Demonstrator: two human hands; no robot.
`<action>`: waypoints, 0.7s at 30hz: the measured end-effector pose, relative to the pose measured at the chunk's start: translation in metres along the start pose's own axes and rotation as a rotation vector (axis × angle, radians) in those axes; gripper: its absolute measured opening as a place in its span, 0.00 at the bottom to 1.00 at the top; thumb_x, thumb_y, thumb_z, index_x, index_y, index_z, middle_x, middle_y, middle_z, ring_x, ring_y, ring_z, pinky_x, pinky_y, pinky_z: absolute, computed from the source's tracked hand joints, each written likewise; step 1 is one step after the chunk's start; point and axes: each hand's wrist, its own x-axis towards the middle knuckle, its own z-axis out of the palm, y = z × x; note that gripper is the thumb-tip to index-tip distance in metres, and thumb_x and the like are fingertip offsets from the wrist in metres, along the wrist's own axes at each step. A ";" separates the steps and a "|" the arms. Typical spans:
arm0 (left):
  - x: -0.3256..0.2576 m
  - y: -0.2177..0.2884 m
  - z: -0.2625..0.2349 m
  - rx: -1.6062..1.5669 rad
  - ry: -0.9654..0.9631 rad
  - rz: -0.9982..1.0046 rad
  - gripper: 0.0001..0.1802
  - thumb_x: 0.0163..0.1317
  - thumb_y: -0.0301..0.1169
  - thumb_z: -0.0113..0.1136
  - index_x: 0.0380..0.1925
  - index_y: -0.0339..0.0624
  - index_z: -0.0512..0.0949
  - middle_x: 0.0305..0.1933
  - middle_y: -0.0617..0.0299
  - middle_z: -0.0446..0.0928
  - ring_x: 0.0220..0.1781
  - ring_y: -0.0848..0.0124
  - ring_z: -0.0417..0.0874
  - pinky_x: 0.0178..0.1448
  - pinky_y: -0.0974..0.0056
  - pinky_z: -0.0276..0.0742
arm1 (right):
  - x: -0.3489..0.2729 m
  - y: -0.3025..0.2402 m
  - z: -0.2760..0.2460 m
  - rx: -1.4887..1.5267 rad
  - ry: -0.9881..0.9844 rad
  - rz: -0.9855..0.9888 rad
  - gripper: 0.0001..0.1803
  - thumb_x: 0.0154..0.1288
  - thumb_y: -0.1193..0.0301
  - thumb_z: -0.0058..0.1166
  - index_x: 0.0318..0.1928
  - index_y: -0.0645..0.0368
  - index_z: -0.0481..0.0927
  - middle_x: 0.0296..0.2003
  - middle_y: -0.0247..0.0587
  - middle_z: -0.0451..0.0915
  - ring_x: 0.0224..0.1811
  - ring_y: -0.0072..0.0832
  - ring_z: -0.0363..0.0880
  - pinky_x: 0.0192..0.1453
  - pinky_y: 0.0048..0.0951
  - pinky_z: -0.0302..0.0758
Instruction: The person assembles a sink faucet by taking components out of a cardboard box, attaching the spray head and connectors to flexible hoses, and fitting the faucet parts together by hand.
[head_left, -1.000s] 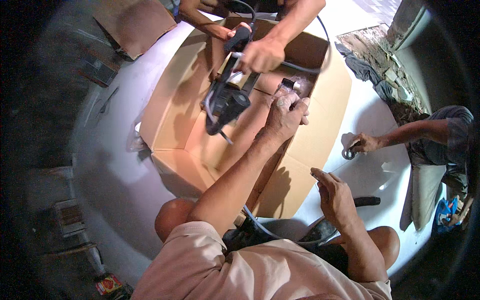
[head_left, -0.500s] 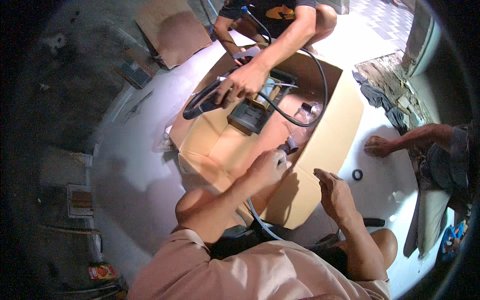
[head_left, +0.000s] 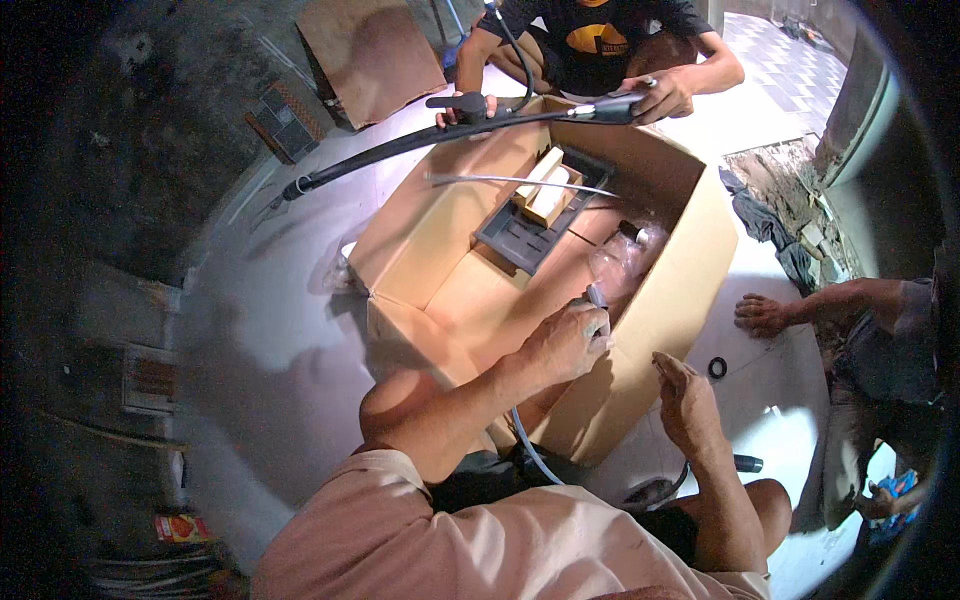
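My left hand (head_left: 568, 343) is closed above the near end of an open cardboard box (head_left: 660, 320). A short grey cylindrical piece (head_left: 597, 294) sticks up past its fingers; much of it is hidden. To the right, outside the box wall, my right hand (head_left: 690, 408) has thumb and fingers pinched together. Whatever lies between them is too small to make out. A black rubber ring (head_left: 717, 368) lies on the white floor beside that hand. Under my left forearm a light blue tube (head_left: 530, 450) runs down toward my lap.
Inside the box are a black tray (head_left: 510, 245), a small cardboard piece (head_left: 548, 195) and clear plastic wrapping (head_left: 615, 265). Across it, a co-worker's hands (head_left: 660, 95) hold a long black hose (head_left: 390, 148). Another person's hand (head_left: 765, 315) rests on the floor at right.
The co-worker's arm has drawn back from over the box, raising the black hose and stretching it across the far side. The cardboard piece now shows. My hands stay in nearly the same pose.
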 end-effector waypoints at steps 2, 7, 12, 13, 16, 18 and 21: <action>-0.003 0.001 0.002 -0.005 -0.024 -0.001 0.09 0.62 0.32 0.65 0.33 0.37 0.78 0.36 0.47 0.80 0.42 0.48 0.83 0.47 0.50 0.78 | 0.001 -0.004 0.003 -0.038 -0.028 -0.012 0.17 0.73 0.75 0.44 0.57 0.59 0.80 0.50 0.58 0.83 0.51 0.57 0.82 0.55 0.49 0.79; -0.003 0.003 0.009 0.036 -0.131 0.012 0.10 0.63 0.32 0.64 0.36 0.38 0.76 0.38 0.46 0.79 0.44 0.46 0.83 0.48 0.47 0.78 | -0.002 -0.009 0.007 -0.073 -0.002 -0.092 0.17 0.71 0.76 0.43 0.56 0.58 0.79 0.49 0.57 0.84 0.51 0.57 0.82 0.55 0.50 0.79; -0.003 0.005 0.011 0.061 -0.167 -0.035 0.12 0.63 0.34 0.65 0.37 0.38 0.75 0.39 0.46 0.79 0.44 0.46 0.82 0.49 0.46 0.78 | -0.005 -0.006 -0.002 -0.115 -0.043 -0.041 0.17 0.69 0.78 0.44 0.55 0.61 0.80 0.49 0.57 0.84 0.51 0.55 0.83 0.57 0.49 0.79; -0.002 0.005 0.013 0.072 -0.164 -0.034 0.12 0.64 0.34 0.66 0.38 0.39 0.75 0.39 0.46 0.79 0.44 0.46 0.82 0.49 0.46 0.78 | -0.005 -0.007 -0.004 -0.116 -0.039 -0.038 0.17 0.69 0.78 0.44 0.55 0.61 0.80 0.49 0.57 0.84 0.51 0.55 0.83 0.57 0.49 0.79; -0.002 0.008 0.014 0.057 -0.156 -0.020 0.13 0.64 0.35 0.66 0.39 0.38 0.75 0.40 0.46 0.79 0.44 0.46 0.82 0.49 0.46 0.78 | -0.007 -0.004 -0.007 -0.135 -0.091 0.032 0.18 0.67 0.79 0.45 0.55 0.62 0.80 0.48 0.57 0.84 0.52 0.54 0.83 0.58 0.48 0.79; 0.000 0.008 0.017 0.059 -0.158 -0.003 0.13 0.64 0.35 0.66 0.39 0.38 0.75 0.40 0.46 0.79 0.44 0.46 0.83 0.49 0.46 0.78 | -0.010 0.003 -0.003 -0.076 -0.041 0.001 0.18 0.67 0.79 0.45 0.54 0.61 0.81 0.48 0.57 0.84 0.51 0.55 0.82 0.57 0.48 0.79; 0.002 0.011 0.020 0.070 -0.158 0.023 0.12 0.64 0.35 0.66 0.38 0.38 0.76 0.41 0.46 0.80 0.45 0.46 0.83 0.50 0.47 0.79 | -0.012 -0.002 -0.006 -0.084 -0.017 -0.029 0.17 0.68 0.79 0.45 0.54 0.59 0.81 0.48 0.57 0.83 0.51 0.55 0.82 0.57 0.48 0.79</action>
